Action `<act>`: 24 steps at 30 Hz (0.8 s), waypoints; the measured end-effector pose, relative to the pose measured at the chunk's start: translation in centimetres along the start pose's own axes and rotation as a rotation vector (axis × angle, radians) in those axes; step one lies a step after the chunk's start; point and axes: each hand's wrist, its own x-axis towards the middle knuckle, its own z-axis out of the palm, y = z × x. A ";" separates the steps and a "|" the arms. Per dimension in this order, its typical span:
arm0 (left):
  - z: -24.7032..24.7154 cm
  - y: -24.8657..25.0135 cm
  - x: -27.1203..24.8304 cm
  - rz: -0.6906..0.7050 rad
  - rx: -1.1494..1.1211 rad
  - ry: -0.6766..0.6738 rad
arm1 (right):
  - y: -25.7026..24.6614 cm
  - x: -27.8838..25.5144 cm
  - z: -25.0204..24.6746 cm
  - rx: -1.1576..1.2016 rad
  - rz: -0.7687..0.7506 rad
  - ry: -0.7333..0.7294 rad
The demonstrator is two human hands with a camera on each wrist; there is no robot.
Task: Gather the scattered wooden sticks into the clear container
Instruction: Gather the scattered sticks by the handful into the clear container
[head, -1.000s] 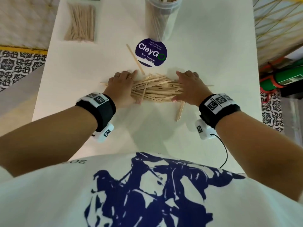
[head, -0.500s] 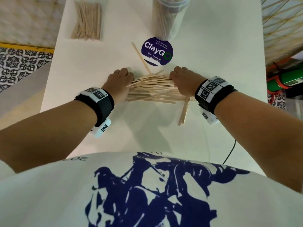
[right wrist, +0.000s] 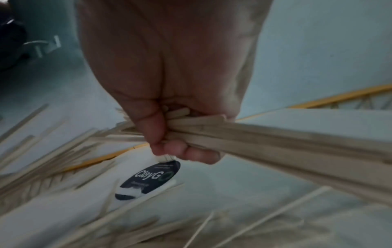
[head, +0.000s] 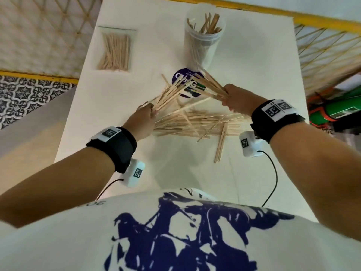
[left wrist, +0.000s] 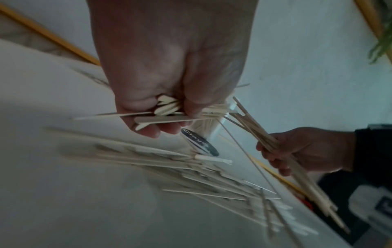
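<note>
The left hand [head: 143,119] had its grip curled tight round a fan of thin pale wooden sticks [head: 172,90] pointing up and away to the right, while the right hand [head: 237,101] clenched a second bundle [head: 210,83] slanting away to the left, the two crossing above the round purple sticker [head: 182,79]. Beneath them the remaining loose sticks [head: 195,124] lay mostly crosswise on the white worktop [head: 254,55]. The tall clear plastic container [head: 203,38] stood upright at the far side, sticks already inside.

Motion blur smears the loose sticks [right wrist: 222,231] on the table in both wrist views, and crossed sticks hide part of the round sticker [head: 187,83]; its lettering is unreadable.
</note>
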 end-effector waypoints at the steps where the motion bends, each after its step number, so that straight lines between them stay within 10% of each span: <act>1: 0.6 0.9 0.0 -0.013 -0.046 -0.004 | 0.1 -0.1 0.5 0.116 0.016 0.018; 8: 5.3 6.5 1.4 -0.152 -0.367 0.003 | -2.1 -1.4 5.2 0.685 0.068 0.137; 15: 6.5 9.3 1.7 0.095 -0.372 0.001 | -4.6 -0.1 7.9 1.064 0.152 0.293; 24: 5.6 8.6 1.3 0.174 -0.297 -0.075 | -5.5 0.5 8.3 0.979 0.129 0.406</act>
